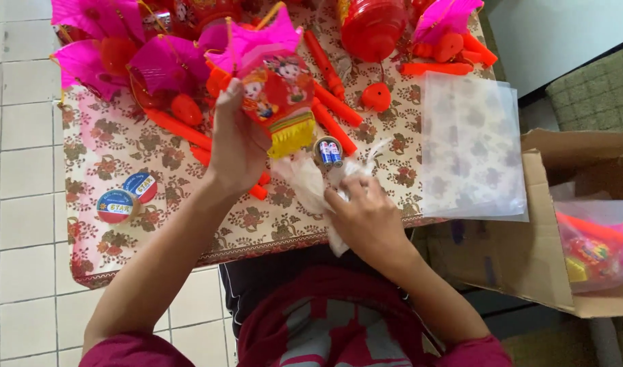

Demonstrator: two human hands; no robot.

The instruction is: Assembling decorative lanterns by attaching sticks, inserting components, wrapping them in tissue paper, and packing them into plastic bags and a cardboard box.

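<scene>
Red-and-pink paper lantern (274,81) in left hand (236,146) grip, right hand (366,214) grip pinching clear bag (311,183), two round tape rolls (126,197) left.

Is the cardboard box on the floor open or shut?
Open. The cardboard box has its flaps spread wide, and a clear bag of red and pink toys shows inside it.

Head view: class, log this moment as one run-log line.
left hand: holds red lantern up | right hand: grips white cloth | batteries: under lantern | table: tape rolls, clear bags
</scene>
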